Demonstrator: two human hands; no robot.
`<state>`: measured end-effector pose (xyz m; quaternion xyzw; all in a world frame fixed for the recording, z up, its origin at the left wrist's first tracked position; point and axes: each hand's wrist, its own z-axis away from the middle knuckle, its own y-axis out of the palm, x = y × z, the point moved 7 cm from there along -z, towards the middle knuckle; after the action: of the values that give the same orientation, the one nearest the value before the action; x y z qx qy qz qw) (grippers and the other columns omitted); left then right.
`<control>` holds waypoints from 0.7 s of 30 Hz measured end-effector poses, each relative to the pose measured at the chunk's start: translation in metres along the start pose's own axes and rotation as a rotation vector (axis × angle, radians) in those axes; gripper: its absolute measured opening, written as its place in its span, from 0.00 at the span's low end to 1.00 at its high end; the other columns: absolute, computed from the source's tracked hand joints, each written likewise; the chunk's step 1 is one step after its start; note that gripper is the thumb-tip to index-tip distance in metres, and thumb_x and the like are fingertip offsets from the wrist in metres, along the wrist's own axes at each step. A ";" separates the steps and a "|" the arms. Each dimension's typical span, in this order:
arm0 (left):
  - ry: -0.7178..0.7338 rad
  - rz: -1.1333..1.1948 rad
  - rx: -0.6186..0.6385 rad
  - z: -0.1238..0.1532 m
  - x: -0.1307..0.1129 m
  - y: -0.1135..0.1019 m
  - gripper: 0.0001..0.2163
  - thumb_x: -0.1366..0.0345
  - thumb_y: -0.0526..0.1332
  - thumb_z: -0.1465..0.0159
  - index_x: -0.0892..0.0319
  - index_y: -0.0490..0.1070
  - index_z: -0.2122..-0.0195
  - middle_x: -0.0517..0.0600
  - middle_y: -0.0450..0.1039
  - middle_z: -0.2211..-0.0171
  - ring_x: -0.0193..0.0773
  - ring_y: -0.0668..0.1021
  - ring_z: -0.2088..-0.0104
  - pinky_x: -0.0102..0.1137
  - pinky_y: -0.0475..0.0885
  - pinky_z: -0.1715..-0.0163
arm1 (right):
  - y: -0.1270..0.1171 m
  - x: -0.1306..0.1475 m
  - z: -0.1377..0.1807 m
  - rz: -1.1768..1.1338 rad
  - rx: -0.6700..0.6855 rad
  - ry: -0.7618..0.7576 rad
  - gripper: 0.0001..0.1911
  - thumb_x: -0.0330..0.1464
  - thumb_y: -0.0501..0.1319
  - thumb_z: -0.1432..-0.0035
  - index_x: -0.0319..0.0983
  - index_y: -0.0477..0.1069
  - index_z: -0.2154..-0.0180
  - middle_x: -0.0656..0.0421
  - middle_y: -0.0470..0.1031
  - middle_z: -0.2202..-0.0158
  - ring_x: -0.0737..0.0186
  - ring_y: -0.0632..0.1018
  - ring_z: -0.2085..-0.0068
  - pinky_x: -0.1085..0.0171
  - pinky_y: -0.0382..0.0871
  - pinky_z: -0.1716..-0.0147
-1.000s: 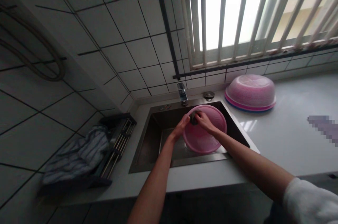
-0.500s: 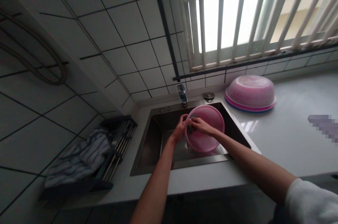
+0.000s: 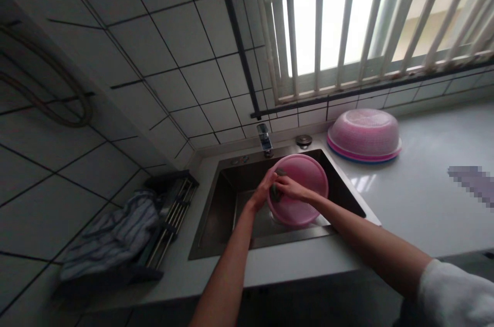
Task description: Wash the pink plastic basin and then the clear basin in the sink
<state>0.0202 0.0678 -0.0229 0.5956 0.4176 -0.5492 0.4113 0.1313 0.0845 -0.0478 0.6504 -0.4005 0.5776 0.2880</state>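
A round pink plastic colander [image 3: 311,175] is held tilted inside the metal sink [image 3: 224,198], its inside turned towards me. My left hand [image 3: 262,193] grips its left rim. Against the inner wall near that rim, my right hand [image 3: 292,188] is closed on a dark grey-green scrubbing pad [image 3: 275,194]. Fingers cover part of the pad, so its exact kind is hard to make out. Both hands are close together, and the left fingertips are partly hidden.
Behind the sink stands a faucet [image 3: 264,141], with a round metal drain stopper [image 3: 304,140] beside it. Upturned pink basins [image 3: 365,134] are stacked on the right counter. At left, a striped cloth [image 3: 119,229] lies on a dark rack [image 3: 179,209]. A barred window is above.
My right hand and the pad have shifted slightly to the left along the colander's inner wall. The colander has tilted a little, and the camera view has moved slightly.
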 end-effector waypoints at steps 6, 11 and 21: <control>0.011 0.018 0.028 -0.001 -0.001 0.001 0.33 0.39 0.70 0.36 0.57 0.78 0.38 0.57 0.77 0.36 0.59 0.71 0.31 0.49 0.60 0.28 | -0.009 0.003 0.002 -0.048 -0.145 -0.020 0.19 0.48 0.62 0.34 0.38 0.73 0.66 0.57 0.75 0.71 0.62 0.72 0.71 0.66 0.65 0.73; 0.036 -0.002 0.033 -0.001 -0.003 0.001 0.33 0.40 0.70 0.35 0.56 0.76 0.35 0.57 0.75 0.33 0.59 0.70 0.29 0.49 0.58 0.27 | -0.012 0.008 0.003 -0.049 -0.127 -0.010 0.20 0.49 0.62 0.36 0.38 0.72 0.67 0.58 0.73 0.73 0.63 0.71 0.73 0.66 0.64 0.74; 0.048 -0.017 0.037 -0.001 -0.003 0.002 0.33 0.40 0.69 0.34 0.55 0.76 0.34 0.57 0.73 0.32 0.59 0.68 0.28 0.51 0.56 0.26 | -0.018 0.011 0.005 -0.055 -0.210 -0.010 0.18 0.47 0.63 0.36 0.38 0.72 0.67 0.58 0.74 0.71 0.63 0.72 0.71 0.66 0.65 0.73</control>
<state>0.0224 0.0683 -0.0195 0.6126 0.4222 -0.5458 0.3853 0.1490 0.0877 -0.0363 0.6304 -0.4423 0.5210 0.3682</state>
